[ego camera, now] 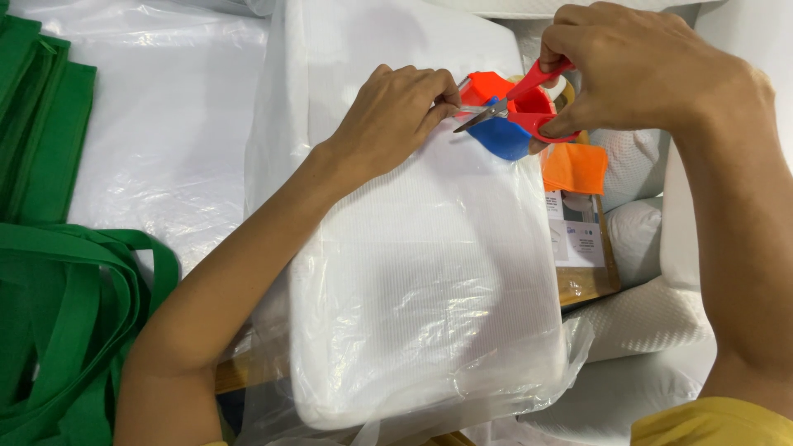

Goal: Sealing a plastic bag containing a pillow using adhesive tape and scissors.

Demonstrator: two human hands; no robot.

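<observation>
right hand point(636, 70) clamped on red scissors point(520, 103), blades part open at bag edge. left hand point(396, 116) pinches clear plastic bag point(429, 272) taut for the cut; white pillow inside, centre. green bags point(49, 248) at left.

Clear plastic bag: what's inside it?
A white ribbed cushion fills the clear bag. Its far end is covered by the left hand and the right hand with red scissors. Its underside is hidden.

right hand point(636, 70) gripping red scissors point(524, 103), left hand point(396, 116) on bagged white pillow point(421, 306)
</observation>
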